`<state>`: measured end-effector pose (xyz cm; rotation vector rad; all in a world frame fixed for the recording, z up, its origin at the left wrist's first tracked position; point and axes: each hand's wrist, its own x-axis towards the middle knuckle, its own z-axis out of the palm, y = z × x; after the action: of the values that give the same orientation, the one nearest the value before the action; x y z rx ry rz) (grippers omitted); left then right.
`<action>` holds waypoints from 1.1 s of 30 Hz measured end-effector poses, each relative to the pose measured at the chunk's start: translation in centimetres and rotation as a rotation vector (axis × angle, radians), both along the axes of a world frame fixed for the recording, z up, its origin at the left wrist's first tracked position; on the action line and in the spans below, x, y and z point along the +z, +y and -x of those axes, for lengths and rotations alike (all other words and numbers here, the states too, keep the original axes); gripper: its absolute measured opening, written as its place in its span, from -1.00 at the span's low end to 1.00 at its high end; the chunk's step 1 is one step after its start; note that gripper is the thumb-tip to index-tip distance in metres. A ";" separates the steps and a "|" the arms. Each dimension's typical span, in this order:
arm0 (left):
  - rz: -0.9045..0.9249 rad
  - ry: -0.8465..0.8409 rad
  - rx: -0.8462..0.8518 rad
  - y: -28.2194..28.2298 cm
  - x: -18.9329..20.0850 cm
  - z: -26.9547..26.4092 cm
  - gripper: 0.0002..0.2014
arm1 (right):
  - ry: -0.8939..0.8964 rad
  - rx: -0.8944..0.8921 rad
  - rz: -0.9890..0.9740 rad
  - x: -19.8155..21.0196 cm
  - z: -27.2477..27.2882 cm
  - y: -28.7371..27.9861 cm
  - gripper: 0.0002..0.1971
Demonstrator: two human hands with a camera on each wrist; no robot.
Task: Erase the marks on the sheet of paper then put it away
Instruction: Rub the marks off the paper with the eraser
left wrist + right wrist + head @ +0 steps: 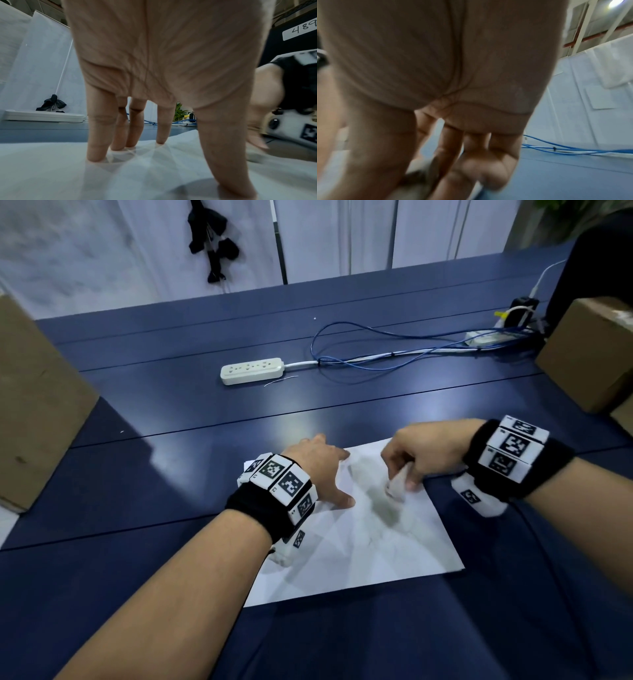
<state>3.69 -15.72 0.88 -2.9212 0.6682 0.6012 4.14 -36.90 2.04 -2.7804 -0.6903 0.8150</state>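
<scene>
I am still in the erasing step: my left hand is pressing the sheet of paper flat near the tabletop's front edge with straight, spread fingers, while my right hand is pinching an eraser over the grey smudge. Next I judge firmer rubbing there is needed before putting the sheet away.

Our forearms bare, no sleeves. On each wrist we wear black fabric band ringed with white blocks carrying black square-pattern markers. Left hand, right hand ungloved, no rings visible. White camera housing under each band, also marker-tagged; thin dark cable trails from the right one.
</scene>
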 end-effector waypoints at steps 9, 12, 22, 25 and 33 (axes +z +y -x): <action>0.001 0.000 -0.002 0.1 -0.1 -0.1 -0.06 | -0.091 -0.002 -0.035 0.1 0.5 -0.2 -0.70; -0.003 0.005 -0.012 0.1 0.0 -0.1 -0.06 | -0.080 0.002 -0.019 0.0 0.3 -0.2 -0.77; 0.003 0.001 0.001 0.3 -0.1 -0.1 -0.05 | 0.012 -0.021 -0.019 -0.1 -0.5 -1.1 -0.79; 0.000 0.002 -0.002 0.1 -0.1 -0.1 -0.05 | -0.139 -0.079 0.004 -0.3 -2.1 -1.2 -0.80; 0.011 -0.008 -0.001 0.2 -0.3 -0.1 -0.06 | 0.018 -0.026 -0.045 -0.1 -0.1 -1.4 -0.75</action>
<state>3.83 -15.47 0.57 -2.9313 0.6737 0.5874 4.23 -38.27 1.93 -2.7329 -0.6596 0.8088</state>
